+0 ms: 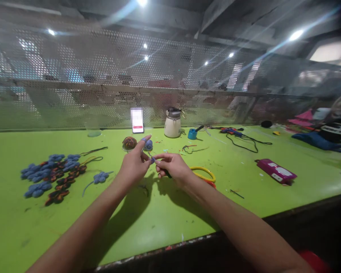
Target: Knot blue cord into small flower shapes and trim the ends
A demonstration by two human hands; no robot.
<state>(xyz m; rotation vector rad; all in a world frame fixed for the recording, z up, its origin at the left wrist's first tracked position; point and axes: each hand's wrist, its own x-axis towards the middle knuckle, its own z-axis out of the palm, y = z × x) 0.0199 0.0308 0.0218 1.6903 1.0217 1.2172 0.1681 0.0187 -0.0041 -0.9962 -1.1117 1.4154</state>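
My left hand [135, 163] pinches a small piece of blue yarn work [152, 160] between thumb and fingers. Its index finger points up with blue yarn looped around it. Closed against the same piece, my right hand [172, 167] grips a thin crochet hook, whose dark handle [167, 173] shows under the fingers; the tip is hidden at the stitches. Just beyond my left hand lie a blue yarn ball [148, 145] and a brown-orange yarn ball [129, 143]. One blue crocheted flower [100, 177] rests left of my wrist.
Several blue flowers [36, 172] and dark orange flowers [65, 182] are heaped at left. Behind stand a phone [137, 120], a pale jug [172, 127] and a blue pot [192, 134]. Rightward lie yellow rings [206, 173], a glue gun [231, 131] and a purple power strip [276, 171].
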